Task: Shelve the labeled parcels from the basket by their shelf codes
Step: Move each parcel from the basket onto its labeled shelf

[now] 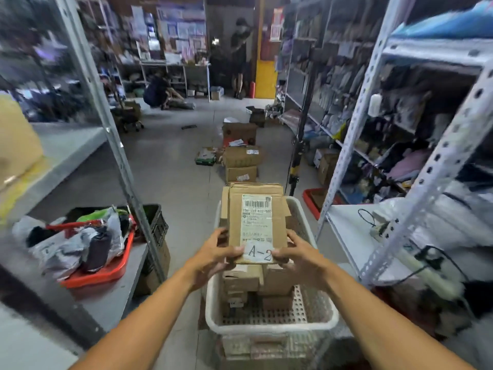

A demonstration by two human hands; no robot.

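Observation:
A flat cardboard parcel [256, 209] with a barcode label and a white tag reading "A-2" is held above the white perforated basket [269, 325]. My left hand [213, 253] grips its near left corner and my right hand [296, 256] grips its near right corner, thumbs on the tag's edges. Several more cardboard parcels [249, 279] lie stacked in the basket below.
A grey metal shelf unit [80, 145] stands on the left, with a red tray [106, 271] of plastic mailers on its lower board. A white slotted rack [416, 182] with goods is on the right. Cardboard boxes [241, 158] lie on the aisle floor ahead; two people work at the far end.

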